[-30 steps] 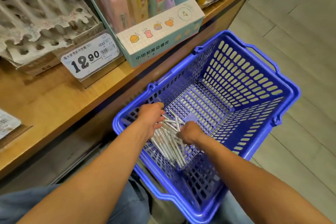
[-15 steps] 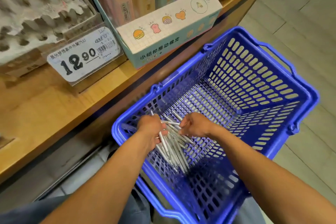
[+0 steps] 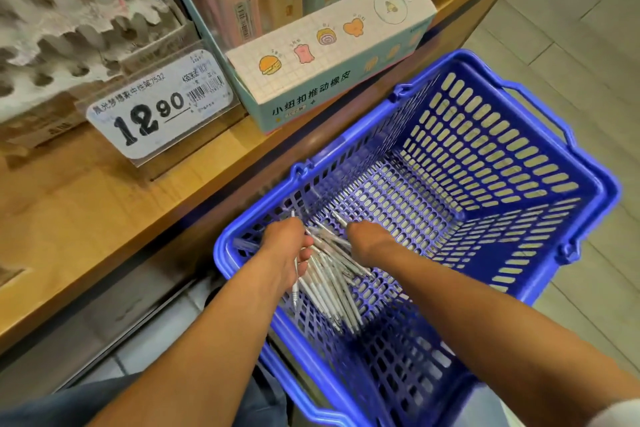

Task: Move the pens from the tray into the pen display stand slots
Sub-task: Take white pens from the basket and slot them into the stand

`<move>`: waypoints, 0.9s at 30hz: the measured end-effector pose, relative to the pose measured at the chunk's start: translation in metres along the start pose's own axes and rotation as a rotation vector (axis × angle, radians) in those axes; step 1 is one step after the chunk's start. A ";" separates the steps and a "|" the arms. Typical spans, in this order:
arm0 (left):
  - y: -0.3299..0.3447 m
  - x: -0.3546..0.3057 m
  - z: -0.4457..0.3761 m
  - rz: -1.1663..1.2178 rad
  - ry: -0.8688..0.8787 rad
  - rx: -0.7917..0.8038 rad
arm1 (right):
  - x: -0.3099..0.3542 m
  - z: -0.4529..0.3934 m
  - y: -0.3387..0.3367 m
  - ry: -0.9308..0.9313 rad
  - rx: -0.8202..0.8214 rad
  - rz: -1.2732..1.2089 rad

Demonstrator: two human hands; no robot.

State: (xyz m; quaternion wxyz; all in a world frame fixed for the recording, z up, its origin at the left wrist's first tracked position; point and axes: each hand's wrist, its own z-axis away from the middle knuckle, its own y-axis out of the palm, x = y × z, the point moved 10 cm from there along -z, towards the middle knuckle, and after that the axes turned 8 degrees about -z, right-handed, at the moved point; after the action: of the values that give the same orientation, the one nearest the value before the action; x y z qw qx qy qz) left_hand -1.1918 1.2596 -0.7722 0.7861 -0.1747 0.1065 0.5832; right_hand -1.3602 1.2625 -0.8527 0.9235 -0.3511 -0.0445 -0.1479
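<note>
Gathering pens (image 3: pixel 325 274) in the blue basket (image 3: pixel 588 191).
Left hand (image 3: pixel 287 246) grips several; right hand (image 3: pixel 367 241) seemingly pinches some too. Square the tips before lifting toward the stand (image 3: pixel 62 45).

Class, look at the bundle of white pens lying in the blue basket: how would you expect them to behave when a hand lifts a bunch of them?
The pens look thin, smooth and round, so some would probably slide or roll loose. They lie fanned out, so the left hand likely needs the right hand to square them up.

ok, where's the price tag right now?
Head view, upper left: the price tag stands on the wooden shelf, between the pen display stand and the eraser box.
</note>
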 end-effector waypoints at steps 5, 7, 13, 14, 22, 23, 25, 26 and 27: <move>0.002 0.000 -0.004 -0.001 0.016 0.044 | -0.009 0.046 -0.032 -0.009 0.070 -0.279; 0.005 -0.001 -0.005 0.018 0.026 0.071 | 0.000 0.071 -0.045 -0.050 0.039 -0.568; 0.019 -0.008 -0.002 0.059 0.044 0.195 | 0.054 0.123 -0.028 -0.147 0.094 -1.156; 0.021 -0.008 -0.003 0.084 0.039 0.204 | 0.061 0.125 -0.026 -0.160 0.072 -1.149; 0.013 -0.004 -0.016 0.121 0.044 0.102 | 0.061 0.097 -0.027 -0.208 0.152 -1.045; 0.013 -0.003 -0.015 0.111 0.044 0.101 | 0.046 0.083 -0.033 -0.166 0.108 -1.001; 0.013 -0.003 -0.012 0.097 0.040 0.111 | 0.007 0.054 -0.047 -0.034 -0.087 -0.804; 0.013 -0.004 -0.011 0.096 0.036 0.117 | -0.008 0.040 -0.048 0.020 -0.147 -0.661; 0.013 -0.003 -0.010 0.096 0.030 0.121 | -0.018 0.029 -0.043 0.066 -0.152 -0.539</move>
State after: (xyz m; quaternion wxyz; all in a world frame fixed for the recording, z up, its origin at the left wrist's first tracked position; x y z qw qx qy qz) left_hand -1.2046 1.2562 -0.7826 0.7648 -0.1303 0.1618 0.6099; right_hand -1.3896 1.2556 -0.8071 0.8228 -0.3900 -0.0951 -0.4024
